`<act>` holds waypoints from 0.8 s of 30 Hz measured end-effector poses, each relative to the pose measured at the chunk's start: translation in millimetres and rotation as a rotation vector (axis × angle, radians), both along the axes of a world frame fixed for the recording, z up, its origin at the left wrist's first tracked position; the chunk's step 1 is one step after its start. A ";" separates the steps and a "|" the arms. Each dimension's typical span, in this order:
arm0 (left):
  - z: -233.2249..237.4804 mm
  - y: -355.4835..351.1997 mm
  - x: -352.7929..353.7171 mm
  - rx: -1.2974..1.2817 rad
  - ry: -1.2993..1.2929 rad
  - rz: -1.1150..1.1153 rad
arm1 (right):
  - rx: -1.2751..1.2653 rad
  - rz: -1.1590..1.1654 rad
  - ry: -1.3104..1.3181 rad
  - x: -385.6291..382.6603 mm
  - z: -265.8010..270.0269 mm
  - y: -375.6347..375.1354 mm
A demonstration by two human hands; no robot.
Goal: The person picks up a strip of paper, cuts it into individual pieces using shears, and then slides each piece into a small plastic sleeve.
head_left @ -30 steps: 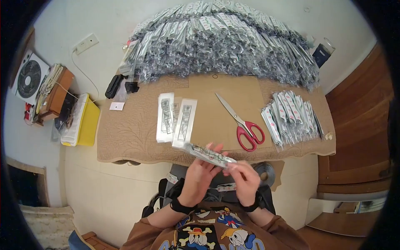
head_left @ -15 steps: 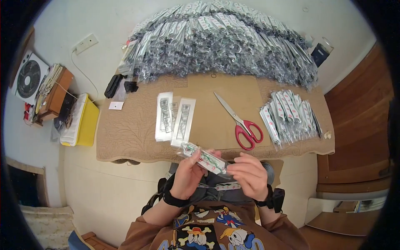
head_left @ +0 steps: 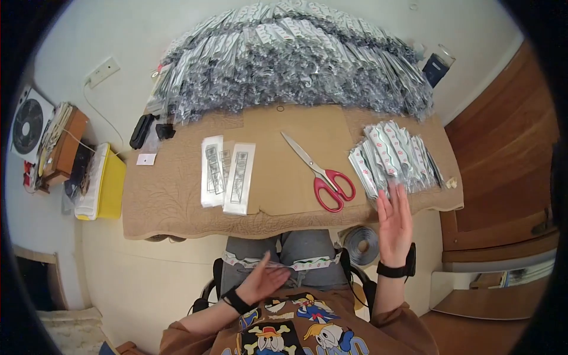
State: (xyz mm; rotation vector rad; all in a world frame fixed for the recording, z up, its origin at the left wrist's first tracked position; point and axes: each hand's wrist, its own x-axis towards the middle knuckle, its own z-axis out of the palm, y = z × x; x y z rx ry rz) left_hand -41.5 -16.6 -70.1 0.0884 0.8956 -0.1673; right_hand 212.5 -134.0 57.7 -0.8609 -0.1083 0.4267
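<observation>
My right hand (head_left: 394,228) is stretched out with its fingers extended. Its fingertips are at the front edge of a small pile of bagged printed strips (head_left: 387,151), white with red and green marks, at the table's right. No packet shows gripped in it. Above my lap, my left hand (head_left: 264,283) has its thumb apart from its fingers and holds nothing I can see. Just beyond it, a white patterned strip (head_left: 316,263) lies across my thighs. Two stacks of flat clear sleeves with black print, the left stack (head_left: 210,189) and the right stack (head_left: 239,198), lie left of centre.
Red-handled scissors (head_left: 322,173) lie on a cardboard sheet (head_left: 275,177) mid-table. A large heap of bagged strips (head_left: 290,71) fills the table's back. A black case (head_left: 142,131) lies at the left. A grey roll (head_left: 361,245) sits below the table's front edge, beside my legs.
The bagged strip has left my hands, and a packet now lies on top of the right pile. My right hand moved right to that pile; my left hand dropped towards my lap. The view shifted.
</observation>
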 end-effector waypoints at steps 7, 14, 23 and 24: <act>52.5 2.1 23.6 -0.085 -0.372 0.394 | -0.502 0.465 -0.899 -41.6 -29.1 -20.5; 157.8 77.4 -21.1 0.570 -0.823 0.485 | -0.458 1.440 -0.454 -81.8 -25.8 14.2; 169.0 110.8 -44.1 0.648 -0.447 1.096 | -1.627 1.102 -0.613 68.0 -102.5 -124.3; 164.6 108.1 -39.5 0.669 -0.331 1.137 | -1.938 1.042 -1.095 73.8 -116.7 -136.1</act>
